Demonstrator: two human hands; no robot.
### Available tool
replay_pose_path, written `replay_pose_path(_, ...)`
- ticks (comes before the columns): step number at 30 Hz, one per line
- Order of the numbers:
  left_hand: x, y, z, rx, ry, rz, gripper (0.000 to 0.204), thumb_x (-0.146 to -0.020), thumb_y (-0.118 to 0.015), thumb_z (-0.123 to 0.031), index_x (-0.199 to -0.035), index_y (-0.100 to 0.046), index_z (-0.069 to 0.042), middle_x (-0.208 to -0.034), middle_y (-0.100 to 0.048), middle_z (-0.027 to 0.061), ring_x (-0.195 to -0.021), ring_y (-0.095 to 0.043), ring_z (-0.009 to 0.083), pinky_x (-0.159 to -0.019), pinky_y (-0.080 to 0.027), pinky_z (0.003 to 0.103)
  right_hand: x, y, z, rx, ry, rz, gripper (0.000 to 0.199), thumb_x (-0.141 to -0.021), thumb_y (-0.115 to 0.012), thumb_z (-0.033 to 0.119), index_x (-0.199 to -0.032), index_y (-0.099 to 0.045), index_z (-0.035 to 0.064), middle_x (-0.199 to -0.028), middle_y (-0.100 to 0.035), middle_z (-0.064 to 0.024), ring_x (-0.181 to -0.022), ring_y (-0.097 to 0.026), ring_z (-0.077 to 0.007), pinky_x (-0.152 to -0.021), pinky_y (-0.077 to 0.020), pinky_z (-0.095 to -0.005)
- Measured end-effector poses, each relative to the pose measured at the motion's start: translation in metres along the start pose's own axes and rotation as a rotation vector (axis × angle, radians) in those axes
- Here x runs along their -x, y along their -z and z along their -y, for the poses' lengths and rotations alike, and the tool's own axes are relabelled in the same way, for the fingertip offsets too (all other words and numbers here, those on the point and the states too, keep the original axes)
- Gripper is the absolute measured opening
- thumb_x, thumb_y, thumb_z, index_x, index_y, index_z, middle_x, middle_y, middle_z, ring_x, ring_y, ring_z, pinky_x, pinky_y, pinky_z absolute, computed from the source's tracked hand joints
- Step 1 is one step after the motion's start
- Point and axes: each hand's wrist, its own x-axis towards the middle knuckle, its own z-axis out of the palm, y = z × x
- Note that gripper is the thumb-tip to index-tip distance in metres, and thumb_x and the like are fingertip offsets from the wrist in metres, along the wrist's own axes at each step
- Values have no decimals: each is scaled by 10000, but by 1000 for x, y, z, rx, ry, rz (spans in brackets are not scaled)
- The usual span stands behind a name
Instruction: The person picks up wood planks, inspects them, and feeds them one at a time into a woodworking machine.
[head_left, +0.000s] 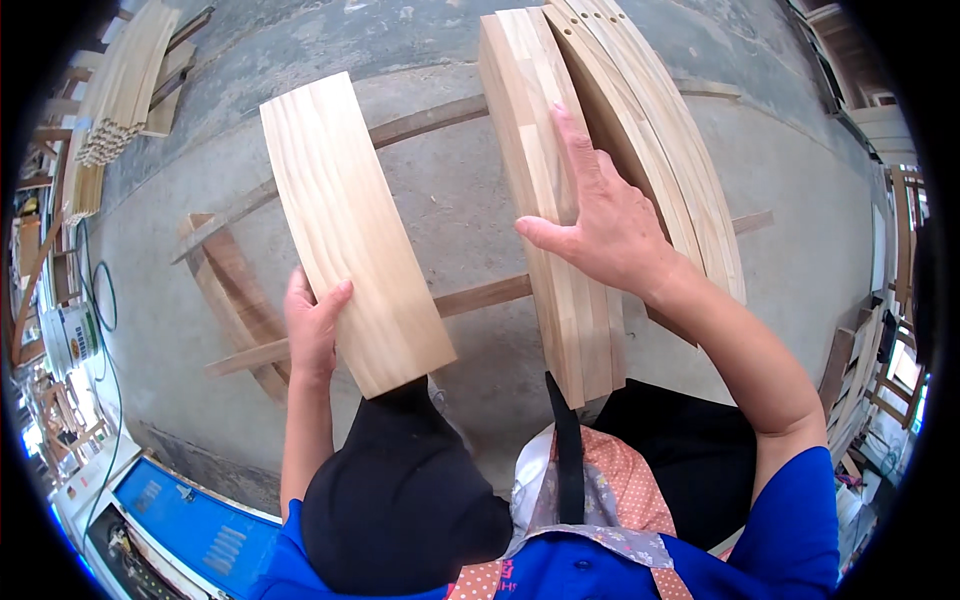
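Pale pine: the left hand [312, 325] grips a short flat wooden board [352, 230] by its edge, while the right hand [600, 225] rests spread on upright stacked pale planks [545, 180] alongside.

Person is wearing a short-sleeved bright blue shirt [800, 530], black trousers [400, 490], and an orange white-dotted apron [630, 480] with grey floral trim and a black strap; forearms bare.
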Motion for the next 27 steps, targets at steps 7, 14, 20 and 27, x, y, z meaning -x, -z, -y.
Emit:
replay_pose_path(7,-4,-80,-37,-652,-416,48,624,-815,-720,-162,-1322,-415,36,-1247,-517,174,-1146,-519,283,-938,-441,376,0,0,-9,-41,-33,41,853,-913,-509,550,-1529,-19,222,-1177,-508,-286,-971,-611,-449,-856,-485,-527)
replay_pose_path(14,-13,-178,-17,-473,-110,634,1019,-789,-734,-357,-1499,-114,30,-1462,-347,223,-1316,-415,328,-1006,-440,414,-2,-1,-11,-83,-48,36,639,-990,-395,415,-1532,-92,263,-1203,-529,-256,-1040,-577,-455,-940,-436,-511)
replay_pose_path(20,-12,-190,-1,-266,-218,568,1021,-750,-766,-311,-1481,-145,39,-1445,-364,186,-1265,-457,282,-940,-478,381,0,-4,-22,-221,-7,-29,623,-984,-415,350,-1529,-124,266,-1242,-543,-246,-1110,-551,-441,-976,-417,-491)
replay_pose_path(27,-22,-142,10,265,290,629,654,-752,-695,-120,-1331,-421,14,-1221,-560,155,-1063,-591,209,-823,-530,343,-2,1,-12,-158,10,3,616,-980,-433,315,-1523,-150,253,-1220,-552,-255,-1106,-548,-447,-981,-413,-491)
